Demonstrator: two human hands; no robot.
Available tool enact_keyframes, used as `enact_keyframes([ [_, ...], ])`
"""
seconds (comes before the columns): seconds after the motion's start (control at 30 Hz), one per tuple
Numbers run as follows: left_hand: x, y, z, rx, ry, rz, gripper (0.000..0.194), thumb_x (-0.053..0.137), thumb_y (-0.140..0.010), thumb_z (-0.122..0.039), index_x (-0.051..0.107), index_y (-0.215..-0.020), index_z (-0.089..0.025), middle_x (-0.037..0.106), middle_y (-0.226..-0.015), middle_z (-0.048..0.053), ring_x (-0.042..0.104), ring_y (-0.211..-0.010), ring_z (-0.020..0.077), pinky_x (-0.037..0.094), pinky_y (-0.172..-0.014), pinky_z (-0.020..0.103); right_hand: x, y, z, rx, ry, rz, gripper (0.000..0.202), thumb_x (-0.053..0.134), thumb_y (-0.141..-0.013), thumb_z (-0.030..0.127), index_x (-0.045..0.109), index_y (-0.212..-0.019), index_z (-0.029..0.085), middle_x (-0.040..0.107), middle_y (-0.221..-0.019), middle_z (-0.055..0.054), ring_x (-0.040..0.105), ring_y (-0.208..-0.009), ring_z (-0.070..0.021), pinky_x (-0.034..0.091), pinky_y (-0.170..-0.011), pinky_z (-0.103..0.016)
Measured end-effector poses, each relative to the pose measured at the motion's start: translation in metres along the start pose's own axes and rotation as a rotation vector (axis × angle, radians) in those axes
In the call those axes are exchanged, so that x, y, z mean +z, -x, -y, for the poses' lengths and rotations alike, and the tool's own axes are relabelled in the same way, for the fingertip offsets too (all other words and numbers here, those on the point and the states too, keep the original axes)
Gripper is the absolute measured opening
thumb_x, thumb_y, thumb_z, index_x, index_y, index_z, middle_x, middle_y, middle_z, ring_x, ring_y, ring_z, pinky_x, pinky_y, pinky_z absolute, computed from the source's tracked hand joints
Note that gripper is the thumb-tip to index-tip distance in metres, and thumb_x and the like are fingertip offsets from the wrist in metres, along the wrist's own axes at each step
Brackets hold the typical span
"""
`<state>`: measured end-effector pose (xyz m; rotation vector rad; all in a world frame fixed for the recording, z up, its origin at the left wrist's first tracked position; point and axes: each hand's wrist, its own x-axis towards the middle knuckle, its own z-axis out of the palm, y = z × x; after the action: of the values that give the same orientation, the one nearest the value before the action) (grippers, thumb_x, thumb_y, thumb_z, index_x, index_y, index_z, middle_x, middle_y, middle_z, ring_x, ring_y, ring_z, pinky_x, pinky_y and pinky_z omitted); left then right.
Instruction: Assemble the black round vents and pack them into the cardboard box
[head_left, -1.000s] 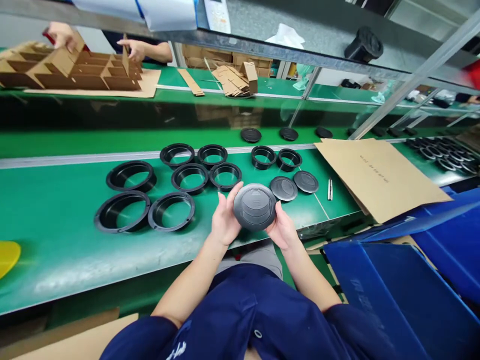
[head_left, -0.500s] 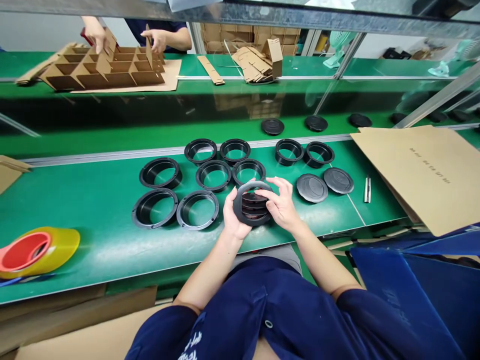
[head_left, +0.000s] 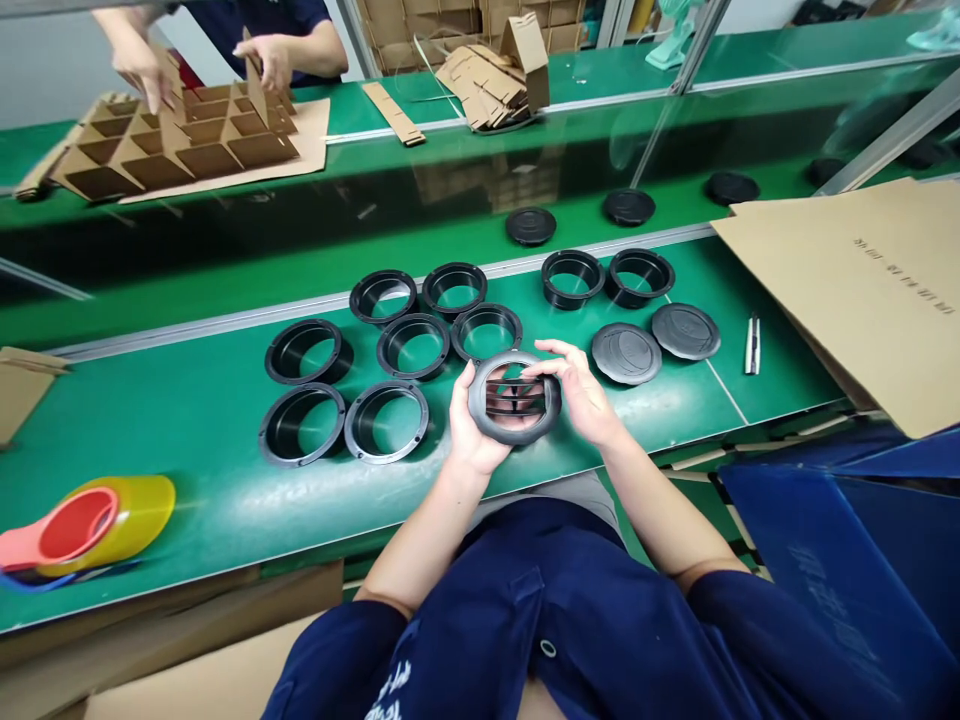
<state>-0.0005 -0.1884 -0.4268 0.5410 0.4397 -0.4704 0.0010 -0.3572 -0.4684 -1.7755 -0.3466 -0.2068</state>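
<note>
My left hand (head_left: 477, 425) is wrapped round the left side of a round black air vent (head_left: 493, 422), held above the table's front edge. Its slats are tilted so that light and fingers show between them. My right hand (head_left: 589, 395) grips the vent's right side, with a fingertip at the upper slats and the index finger raised off the rim. Just behind the vent stands a black flanged ring (head_left: 487, 312), one of several. To the right lie two closed round black vents, a nearer one (head_left: 626, 352) and a farther one (head_left: 685, 331).
A yellow tape roll (head_left: 154, 505) sits at the left. A utility knife (head_left: 752, 345) and a cardboard sheet (head_left: 862, 290) are at the right. More black vents (head_left: 531, 226) rest on the strip behind. Across, another person's hands (head_left: 266, 62) work on a cardboard divider grid (head_left: 206, 158).
The vent has been turned to face me more, and its slats now stand open with gaps between. My right fingers have shifted toward its upper right rim. The head view has tilted down.
</note>
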Motion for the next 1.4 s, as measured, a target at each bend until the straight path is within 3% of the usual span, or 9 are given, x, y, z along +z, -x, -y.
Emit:
enact_keyframes([
  [0.37,0.006,0.001,0.012,-0.041,-0.088,-0.004,0.052,0.05,-0.099,-0.059,0.072,-0.108,-0.013,0.075,-0.112,0.015,0.07,-0.11,0.0355,0.055,-0.101,0.06,-0.01,0.005,-0.006,-0.048,-0.019,0.012,0.078,0.023,-0.104,0.078,0.081,-0.11,0.027,0.058,-0.146,-0.007,0.042,-0.143,-0.0308,0.033,-0.124,-0.053],
  [0.53,0.009,0.002,0.018,-0.043,-0.103,-0.059,0.052,0.05,-0.099,-0.059,0.072,-0.11,-0.014,0.075,-0.111,0.017,0.069,-0.115,0.0377,0.054,-0.101,0.061,-0.019,0.013,-0.008,0.014,-0.116,-0.02,0.079,0.019,-0.104,0.077,0.08,-0.118,0.029,0.06,-0.144,-0.005,0.045,-0.143,-0.0297,0.034,-0.124,-0.051],
  [0.63,0.01,0.002,0.02,-0.012,-0.052,-0.115,0.047,0.051,-0.101,-0.055,0.072,-0.105,-0.014,0.077,-0.108,0.015,0.072,-0.11,0.0324,0.056,-0.103,0.053,-0.016,0.025,-0.01,0.009,-0.095,0.008,0.08,0.016,-0.104,0.077,0.074,-0.13,0.03,0.048,-0.157,-0.004,0.043,-0.146,-0.03,0.035,-0.125,-0.051],
  [0.73,0.009,0.001,0.023,0.062,0.001,-0.177,0.039,0.052,-0.102,-0.046,0.072,-0.103,-0.013,0.078,-0.1,0.01,0.074,-0.096,0.0222,0.057,-0.1,0.036,-0.01,0.038,-0.011,-0.182,0.19,0.15,0.075,0.037,-0.1,0.08,0.063,-0.146,0.027,0.039,-0.165,-0.009,0.031,-0.153,-0.036,0.021,-0.129,-0.061],
  [0.87,0.009,-0.001,0.028,-0.01,0.012,-0.169,0.038,0.055,-0.101,-0.045,0.073,-0.099,-0.012,0.078,-0.094,0.01,0.074,-0.094,0.0245,0.058,-0.1,0.039,-0.009,0.04,-0.008,-0.313,0.432,0.294,0.088,0.063,-0.095,0.071,0.039,-0.162,0.02,0.021,-0.171,-0.019,0.017,-0.158,-0.0408,0.018,-0.127,-0.07],
  [0.93,0.009,-0.002,0.029,-0.008,0.023,-0.131,0.037,0.055,-0.1,-0.045,0.073,-0.098,-0.013,0.078,-0.094,0.01,0.074,-0.097,0.0264,0.057,-0.102,0.041,-0.011,0.03,-0.004,-0.296,0.451,0.361,0.1,0.073,-0.089,0.067,0.028,-0.166,0.022,0.016,-0.172,-0.02,0.016,-0.158,-0.0415,0.023,-0.126,-0.069],
  [1.07,0.0,-0.003,0.023,0.048,0.029,-0.118,0.04,0.048,-0.105,-0.05,0.07,-0.102,-0.016,0.076,-0.095,0.009,0.074,-0.096,0.0232,0.058,-0.098,0.038,-0.007,-0.011,-0.001,-0.251,0.354,0.448,0.105,0.08,-0.082,0.057,0.024,-0.167,0.027,0.036,-0.16,-0.017,0.034,-0.15,-0.0379,0.038,-0.121,-0.061],
  [1.23,-0.023,-0.002,0.012,0.114,-0.068,-0.228,0.047,0.041,-0.105,-0.059,0.064,-0.113,-0.018,0.071,-0.108,0.014,0.07,-0.097,0.0238,0.059,-0.092,0.042,0.028,-0.085,-0.012,-0.207,0.59,0.17,0.113,0.084,-0.074,0.063,0.032,-0.164,0.02,0.033,-0.156,-0.024,0.032,-0.145,-0.0458,0.034,-0.118,-0.068],
  [1.4,-0.037,0.004,0.006,0.157,-0.032,-0.294,0.037,0.045,-0.106,-0.047,0.063,-0.11,-0.015,0.067,-0.11,0.015,0.069,-0.099,0.0222,0.057,-0.089,0.034,0.062,-0.106,-0.023,-0.189,0.801,0.221,0.115,0.087,-0.069,0.069,0.042,-0.159,0.014,0.035,-0.154,-0.028,0.034,-0.141,-0.0516,0.035,-0.114,-0.069],
])
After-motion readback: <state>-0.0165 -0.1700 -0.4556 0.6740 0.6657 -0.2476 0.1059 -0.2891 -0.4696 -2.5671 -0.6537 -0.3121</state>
